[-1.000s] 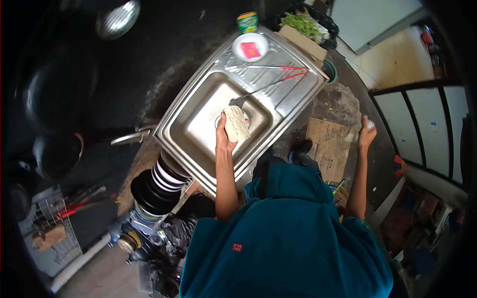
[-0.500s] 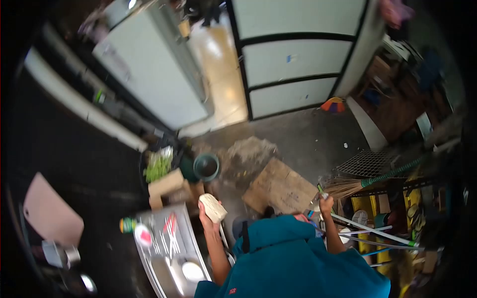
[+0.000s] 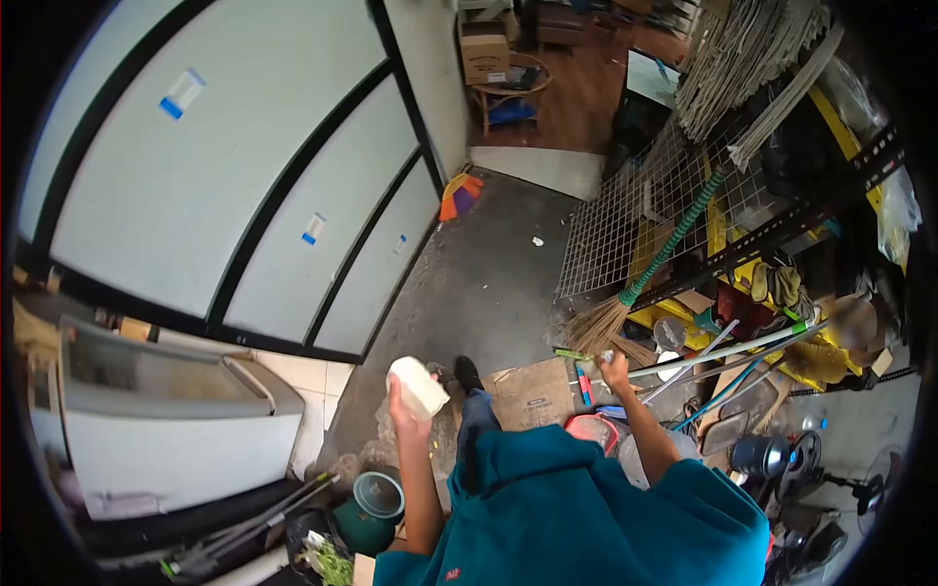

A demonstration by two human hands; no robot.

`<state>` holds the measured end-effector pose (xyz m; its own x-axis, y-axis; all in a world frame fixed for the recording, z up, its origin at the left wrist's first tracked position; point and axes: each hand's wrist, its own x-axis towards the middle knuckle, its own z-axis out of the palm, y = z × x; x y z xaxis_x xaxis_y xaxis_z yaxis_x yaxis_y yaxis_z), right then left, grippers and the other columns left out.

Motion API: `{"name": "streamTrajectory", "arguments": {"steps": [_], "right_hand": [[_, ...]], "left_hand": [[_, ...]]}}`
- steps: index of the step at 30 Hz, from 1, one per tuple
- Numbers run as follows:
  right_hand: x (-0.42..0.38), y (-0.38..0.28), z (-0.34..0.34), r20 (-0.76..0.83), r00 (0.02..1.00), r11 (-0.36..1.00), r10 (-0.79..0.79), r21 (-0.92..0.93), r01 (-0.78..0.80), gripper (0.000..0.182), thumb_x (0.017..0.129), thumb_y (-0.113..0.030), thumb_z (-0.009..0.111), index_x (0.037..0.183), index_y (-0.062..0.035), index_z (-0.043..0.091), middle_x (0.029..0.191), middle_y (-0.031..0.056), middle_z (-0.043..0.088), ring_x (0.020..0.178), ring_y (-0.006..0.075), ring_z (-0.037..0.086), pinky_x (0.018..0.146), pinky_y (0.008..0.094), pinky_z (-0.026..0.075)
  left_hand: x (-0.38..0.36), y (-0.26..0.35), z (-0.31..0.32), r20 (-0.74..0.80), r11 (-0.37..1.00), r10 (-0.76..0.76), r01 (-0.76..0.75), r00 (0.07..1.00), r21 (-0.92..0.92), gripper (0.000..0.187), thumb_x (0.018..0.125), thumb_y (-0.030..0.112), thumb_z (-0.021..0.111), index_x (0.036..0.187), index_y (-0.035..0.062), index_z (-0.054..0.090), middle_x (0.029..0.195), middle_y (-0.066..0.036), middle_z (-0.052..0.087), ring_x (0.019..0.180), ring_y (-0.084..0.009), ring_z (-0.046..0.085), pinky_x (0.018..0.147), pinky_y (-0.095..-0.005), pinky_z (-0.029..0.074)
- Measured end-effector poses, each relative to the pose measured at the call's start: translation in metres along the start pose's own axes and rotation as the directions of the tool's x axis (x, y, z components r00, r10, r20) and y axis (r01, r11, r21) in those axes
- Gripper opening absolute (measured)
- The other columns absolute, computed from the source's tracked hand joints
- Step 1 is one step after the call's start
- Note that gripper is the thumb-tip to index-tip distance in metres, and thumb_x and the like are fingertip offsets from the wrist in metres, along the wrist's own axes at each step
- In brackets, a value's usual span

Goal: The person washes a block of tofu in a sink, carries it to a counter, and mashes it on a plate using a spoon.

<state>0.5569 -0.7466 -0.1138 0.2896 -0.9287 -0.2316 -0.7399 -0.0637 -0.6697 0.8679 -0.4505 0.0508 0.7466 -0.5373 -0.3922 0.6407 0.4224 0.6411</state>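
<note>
My left hand is wrapped round a pale, off-white block with rounded edges, held up over the floor. On the right, my right hand is closed around a small item with a green end, which points left; its exact kind is too small to tell. Below that hand a flattened cardboard sheet lies on the floor. A broom with a green-wrapped handle leans just above and right of my right hand.
White panels with black frames stand at the left. A wire mesh and a cluttered yellow-and-black rack line the right. A green pot is at the lower left, an orange and purple object beyond.
The view has swung right, so the metal sink and cutlery at the left are out of sight. Both hands still hold their items.
</note>
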Motion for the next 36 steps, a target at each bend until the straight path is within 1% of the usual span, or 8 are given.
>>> {"name": "streamTrajectory", "arguments": {"steps": [16, 21, 22, 23, 24, 27, 29, 36], "right_hand": [[-0.058, 0.056, 0.052, -0.104, 0.561, 0.542, 0.822, -0.163, -0.824, 0.023, 0.071, -0.026, 0.058, 0.072, -0.0044, 0.064, 0.074, 0.0193, 0.063, 0.073, 0.035, 0.064, 0.065, 0.0445, 0.049], [0.09, 0.199, 0.139, -0.134, 0.95, 0.778, 0.284, -0.547, -0.309, 0.021, 0.073, -0.024, 0.055, 0.059, -0.0081, 0.058, 0.059, 0.0131, 0.058, 0.057, 0.033, 0.057, 0.054, 0.0463, 0.042], [0.166, 0.126, 0.077, 0.35, 0.9, 0.75, 0.259, -0.66, 0.042, 0.034, 0.077, -0.037, 0.057, 0.085, -0.005, 0.065, 0.082, 0.0201, 0.064, 0.078, 0.033, 0.063, 0.064, 0.0475, 0.047], [0.238, 0.078, 0.068, -0.061, 0.853, 0.829, 0.518, -0.208, -0.518, 0.036, 0.077, -0.039, 0.058, 0.082, -0.0037, 0.066, 0.075, 0.0213, 0.063, 0.072, 0.0332, 0.063, 0.06, 0.0471, 0.047], [0.294, 0.082, 0.068, -0.097, 0.979, 0.932, 0.181, -0.303, -0.202, 0.04, 0.076, -0.041, 0.061, 0.077, -0.002, 0.066, 0.069, 0.0226, 0.062, 0.068, 0.0349, 0.062, 0.057, 0.0469, 0.046], [0.488, -0.082, -0.009, 0.009, 0.855, 0.854, 0.518, 0.039, -0.518, 0.052, 0.077, -0.043, 0.066, 0.072, 0.0074, 0.058, 0.059, 0.0193, 0.054, 0.058, 0.029, 0.055, 0.055, 0.0454, 0.042], [0.591, -0.181, -0.054, 0.026, 0.952, 0.766, 0.306, 0.587, -0.262, 0.028, 0.082, -0.028, 0.064, 0.084, -0.0001, 0.063, 0.073, 0.0075, 0.063, 0.064, 0.0169, 0.058, 0.06, 0.033, 0.046], [0.869, -0.389, -0.179, -0.238, 0.967, 0.769, 0.092, 0.634, 0.083, 0.027, 0.085, -0.026, 0.063, 0.075, -0.0024, 0.056, 0.06, -0.0005, 0.05, 0.056, 0.0077, 0.044, 0.05, 0.0259, 0.037]], "left_hand": [[0.395, -0.02, 0.215, 0.278, 0.877, -0.475, 0.423, 0.835, 0.228, 0.046, 0.087, 0.042, 0.055, 0.115, 0.0058, 0.05, 0.098, -0.012, 0.059, 0.086, -0.032, 0.062, 0.069, -0.0439, 0.054], [0.489, -0.041, 0.334, 0.263, 0.875, -0.441, 0.347, 0.858, 0.336, 0.043, 0.092, 0.043, 0.042, 0.117, 0.0084, 0.048, 0.099, -0.01, 0.058, 0.086, -0.0271, 0.061, 0.07, -0.0414, 0.054], [0.509, -0.043, 0.358, 0.26, 0.867, -0.451, 0.35, 0.854, 0.355, 0.043, 0.092, 0.043, 0.042, 0.117, 0.0084, 0.048, 0.099, -0.01, 0.058, 0.086, -0.0271, 0.061, 0.07, -0.0414, 0.054], [0.528, -0.049, 0.382, 0.277, 0.87, -0.451, 0.35, 0.848, 0.347, 0.043, 0.093, 0.044, 0.041, 0.116, 0.0077, 0.048, 0.098, -0.01, 0.058, 0.086, -0.0266, 0.062, 0.069, -0.0404, 0.054], [0.546, -0.055, 0.404, 0.3, 0.877, -0.448, 0.35, 0.842, 0.329, 0.044, 0.093, 0.044, 0.04, 0.116, 0.0071, 0.047, 0.098, -0.01, 0.058, 0.085, -0.0261, 0.062, 0.068, -0.0395, 0.055], [0.609, -0.075, 0.468, 0.319, 0.888, -0.44, 0.353, 0.84, 0.295, 0.044, 0.092, 0.044, 0.043, 0.116, 0.0076, 0.048, 0.096, -0.011, 0.058, 0.085, -0.0259, 0.062, 0.066, -0.0392, 0.055], [0.653, -0.091, 0.513, 0.339, 0.897, -0.427, 0.347, 0.838, 0.272, 0.044, 0.092, 0.044, 0.044, 0.117, 0.0078, 0.047, 0.098, -0.012, 0.057, 0.086, -0.0269, 0.061, 0.066, -0.0395, 0.055], [0.818, -0.149, 0.692, 0.355, 0.886, -0.437, 0.33, 0.826, 0.325, 0.046, 0.09, 0.043, 0.048, 0.12, 0.008, 0.044, 0.102, -0.011, 0.056, 0.087, -0.0293, 0.061, 0.069, -0.0408, 0.054]]}}
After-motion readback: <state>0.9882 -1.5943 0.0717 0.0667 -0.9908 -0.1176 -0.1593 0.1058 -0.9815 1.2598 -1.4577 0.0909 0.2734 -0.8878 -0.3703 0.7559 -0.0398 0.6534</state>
